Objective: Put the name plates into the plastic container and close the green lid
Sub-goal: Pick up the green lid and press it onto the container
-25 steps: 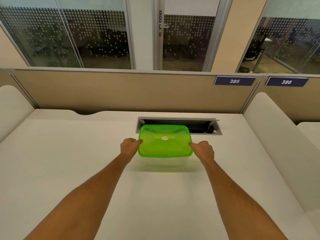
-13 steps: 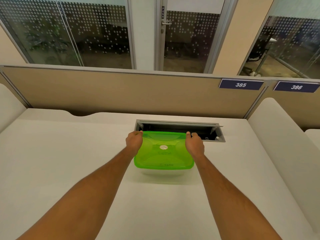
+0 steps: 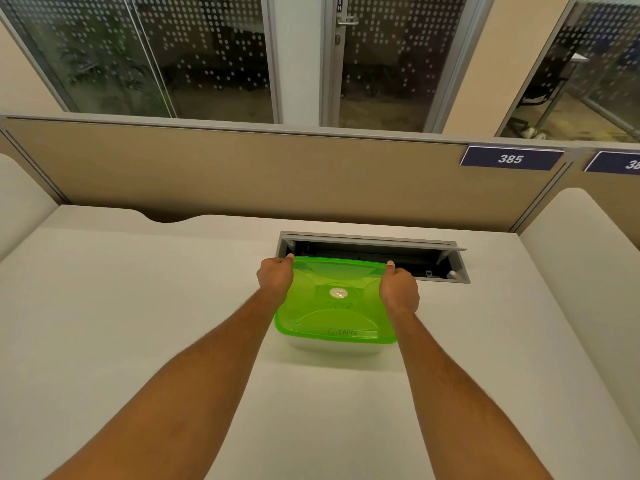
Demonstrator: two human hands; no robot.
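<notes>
A clear plastic container [image 3: 332,348] stands on the white desk, covered by its translucent green lid [image 3: 334,306]. My left hand [image 3: 275,278] grips the lid's far left corner, fingers curled over the edge. At the far right corner my right hand [image 3: 398,289] grips the lid the same way, thumb on top. What lies inside the container is hidden by the lid. Two dark blue name plates stay fixed on the partition: one marked 385 [image 3: 510,158] and another [image 3: 614,162] cut off at the right edge.
An open grey cable tray [image 3: 450,258] is sunk into the desk just behind the container. A beige partition [image 3: 242,174] closes the desk's far side, with white side panels [image 3: 581,244] left and right. Bare white desk [image 3: 138,306] spreads around the container.
Both hands slid from the lid's side edges up to its far corners. The view has moved closer and tilted down over the container.
</notes>
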